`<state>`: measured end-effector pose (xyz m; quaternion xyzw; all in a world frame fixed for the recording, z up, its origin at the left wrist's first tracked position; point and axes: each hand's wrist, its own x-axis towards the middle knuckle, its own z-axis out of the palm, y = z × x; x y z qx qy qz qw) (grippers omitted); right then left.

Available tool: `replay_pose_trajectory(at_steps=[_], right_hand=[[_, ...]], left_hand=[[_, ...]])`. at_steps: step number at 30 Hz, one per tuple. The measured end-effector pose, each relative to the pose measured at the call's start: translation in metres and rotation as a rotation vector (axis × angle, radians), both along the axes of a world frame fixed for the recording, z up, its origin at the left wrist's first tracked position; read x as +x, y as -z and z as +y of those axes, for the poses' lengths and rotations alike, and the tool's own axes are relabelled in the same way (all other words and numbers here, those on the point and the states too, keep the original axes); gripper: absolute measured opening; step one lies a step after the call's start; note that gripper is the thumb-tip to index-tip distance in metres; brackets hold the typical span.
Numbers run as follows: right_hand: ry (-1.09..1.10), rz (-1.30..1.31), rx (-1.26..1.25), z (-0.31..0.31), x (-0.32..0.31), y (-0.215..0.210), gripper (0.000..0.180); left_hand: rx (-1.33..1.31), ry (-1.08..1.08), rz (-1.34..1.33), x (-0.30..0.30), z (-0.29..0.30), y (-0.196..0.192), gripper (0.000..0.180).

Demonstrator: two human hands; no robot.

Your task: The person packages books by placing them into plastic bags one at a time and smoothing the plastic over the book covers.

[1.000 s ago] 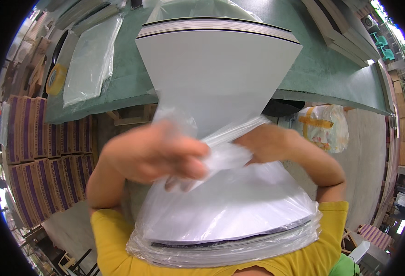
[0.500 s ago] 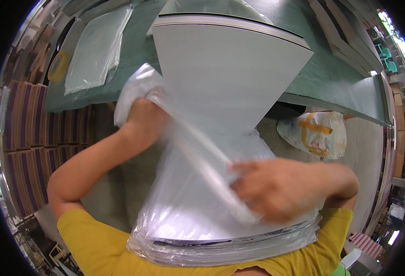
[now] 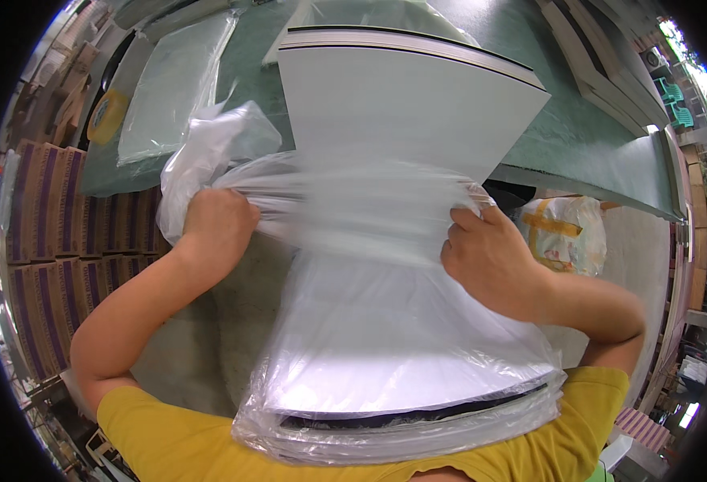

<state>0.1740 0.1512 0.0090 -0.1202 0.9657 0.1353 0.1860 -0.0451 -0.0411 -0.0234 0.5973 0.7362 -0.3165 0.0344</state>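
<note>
A thick stack of large white boards (image 3: 409, 112) with thin dark edge lines reaches from the green table toward my body. Clear plastic film (image 3: 385, 213) is stretched across the middle of the stack. My left hand (image 3: 217, 218) is closed on the film at the stack's left side, and a loose bunch of it hangs over that hand. At the right side, my right hand (image 3: 486, 249) grips the film's other end. The near part of the stack lies inside a clear plastic bag (image 3: 401, 426), wrinkled around the end against my chest.
On the green table (image 3: 586, 153) lie a pile of clear plastic sheets (image 3: 176, 96) and a yellow tape roll (image 3: 108, 116). Panels (image 3: 602, 64) lean at the right. Brown cartons (image 3: 48, 201) stand at left; a taped plastic bundle (image 3: 562, 233) sits below the table.
My right hand has moved up and away from my body, to the stack's right edge. My left hand has shifted left and slightly nearer. The film now spans the stack crosswise instead of diagonally.
</note>
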Motion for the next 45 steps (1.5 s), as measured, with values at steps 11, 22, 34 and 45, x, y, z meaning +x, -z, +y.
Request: replay_pose_trajectory(at_steps=[11,22,34,45], right_hand=[[0.672,1.347,-0.482,0.083,-0.016,0.013,0.03],[0.539,1.243,-0.599,0.101,0.01,0.012,0.061],[0.96,0.087,-1.84,0.113,0.055,0.155,0.02],[1.563,0.316,-1.309,0.065,0.071,0.266,0.005]], left_hand=[[1.613,-0.889,-1.019,-0.007,0.014,-0.047,0.022],[1.325,0.085,-0.321,-0.027,0.056,-0.026,0.061],[0.335,-0.975,-2.069,-0.049,-0.002,0.079,0.022],[0.464,-1.123,-1.574,-0.025,-0.011,0.125,0.023]])
